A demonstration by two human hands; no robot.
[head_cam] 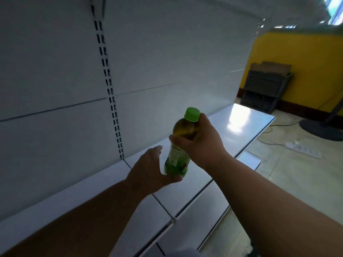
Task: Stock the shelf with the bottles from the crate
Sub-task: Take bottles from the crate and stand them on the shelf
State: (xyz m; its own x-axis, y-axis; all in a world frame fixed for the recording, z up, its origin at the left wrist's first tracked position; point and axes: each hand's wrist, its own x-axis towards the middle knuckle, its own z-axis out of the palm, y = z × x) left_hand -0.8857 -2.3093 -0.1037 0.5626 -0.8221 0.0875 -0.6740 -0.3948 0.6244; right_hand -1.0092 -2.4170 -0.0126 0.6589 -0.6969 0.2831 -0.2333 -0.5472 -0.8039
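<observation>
A bottle (pixel 178 154) with a green cap, yellowish drink and a green label is held upright, slightly tilted, just above the white metal shelf (pixel 241 127). My right hand (pixel 202 143) grips its upper part below the cap. My left hand (pixel 150 169) cups the bottle's base, thumb under the bottom and fingers spread on its left side. The shelf board carries no other bottles. The crate is out of view.
The white back panel (pixel 167 62) with a slotted upright (pixel 109 89) rises behind the shelf. A lower shelf board (pixel 204 210) juts out below. To the right stand dark stacked crates (pixel 265 89) against a yellow wall, a fan base (pixel 321 128) and a power strip (pixel 304 150) on the floor.
</observation>
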